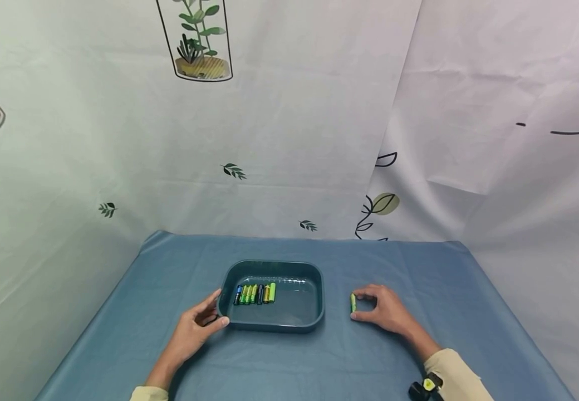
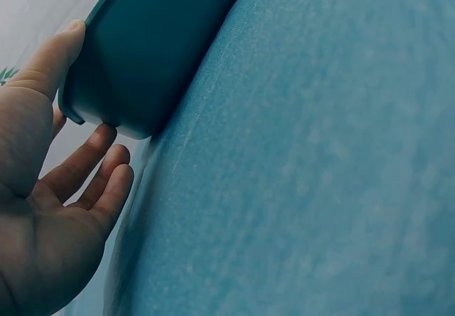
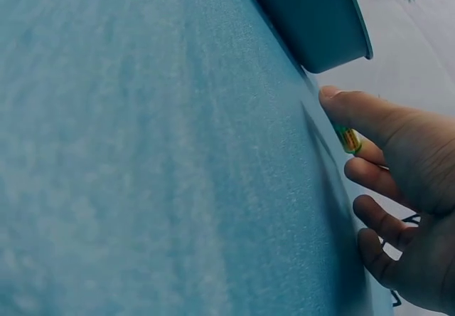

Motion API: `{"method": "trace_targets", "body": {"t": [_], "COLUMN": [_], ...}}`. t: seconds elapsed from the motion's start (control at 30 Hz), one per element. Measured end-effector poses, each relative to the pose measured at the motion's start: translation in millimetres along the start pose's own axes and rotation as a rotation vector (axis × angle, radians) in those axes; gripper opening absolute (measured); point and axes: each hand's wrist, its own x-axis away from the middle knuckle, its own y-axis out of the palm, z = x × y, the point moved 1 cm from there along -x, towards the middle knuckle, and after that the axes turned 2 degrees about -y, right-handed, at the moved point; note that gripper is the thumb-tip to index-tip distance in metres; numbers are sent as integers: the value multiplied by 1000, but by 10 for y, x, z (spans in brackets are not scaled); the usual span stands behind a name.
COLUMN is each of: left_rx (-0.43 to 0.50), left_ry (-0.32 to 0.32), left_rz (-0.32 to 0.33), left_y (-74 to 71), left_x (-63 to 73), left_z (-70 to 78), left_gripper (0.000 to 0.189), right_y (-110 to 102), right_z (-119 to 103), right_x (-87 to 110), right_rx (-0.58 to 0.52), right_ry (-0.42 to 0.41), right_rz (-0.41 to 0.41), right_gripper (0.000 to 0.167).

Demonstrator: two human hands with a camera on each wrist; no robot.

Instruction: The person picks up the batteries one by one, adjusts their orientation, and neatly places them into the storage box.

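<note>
A dark teal rectangular tray sits on the table, with a row of several small batteries lying side by side in its left half. The batteries are green, dark blue and yellowish. My left hand holds the tray's near left corner; in the left wrist view the thumb is on its rim and fingertips touch its side. To the right of the tray, my right hand pinches a green battery between thumb and index finger. The right wrist view shows one end of this battery, its other fingers loosely bent.
Blue cloth covers the table. Behind and beside it hang pale curtains printed with plants. A dark device is strapped at the right wrist.
</note>
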Motion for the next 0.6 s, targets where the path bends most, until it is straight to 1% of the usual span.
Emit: {"method": "trace_targets", "body": {"t": [0.17,0.27,0.47,0.6], "left_rx": [3,6,8,5], "left_ry": [3,5,0,0], "left_rz": [2,-3,-10,-8], "left_y": [4,-5,-12,-6], "left_x": [1,4,13,10], "left_z": [-3,2,4,-2], "left_gripper": [75,74,75,75], "right_y": [-25,-56,-109,-146], "right_z": [-54,-107,-234,-321], "right_x": [-22,-47,-113,-158], "right_rx": [-8,-9,2,8], "right_ry": [16,13,18,6], "right_rz": [56,85,107,124], "right_gripper": [48,50,52,51]}}
